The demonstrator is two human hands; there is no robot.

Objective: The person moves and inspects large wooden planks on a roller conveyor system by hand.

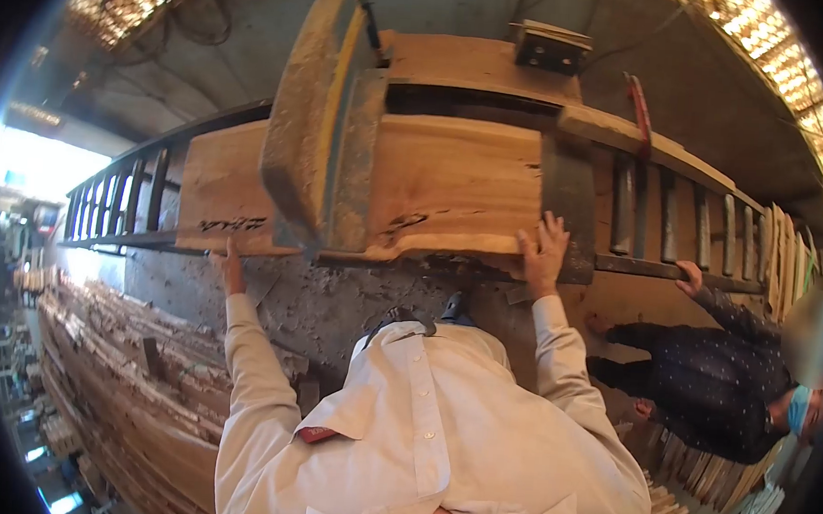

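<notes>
A wide wooden slab [459,180] with a rough, dark-cracked near edge lies flat on the machine bed. It passes beneath a tall grey machine head [297,118], which hides its middle. My left hand [229,267] grips the near edge of the slab's left part [223,175], one finger pointing forward on top; its other fingers are partly hidden. My right hand [545,253] rests with spread fingers on the slab's near right corner, beside the dark metal plate [568,210].
Roller conveyor frames [706,223] extend to both sides. Another person [719,384] stands at the right, one hand on the conveyor rail. Stacked rough timber [131,381] lies at the left behind me. A red-handled clamp-like part [639,115] stands by the far rail.
</notes>
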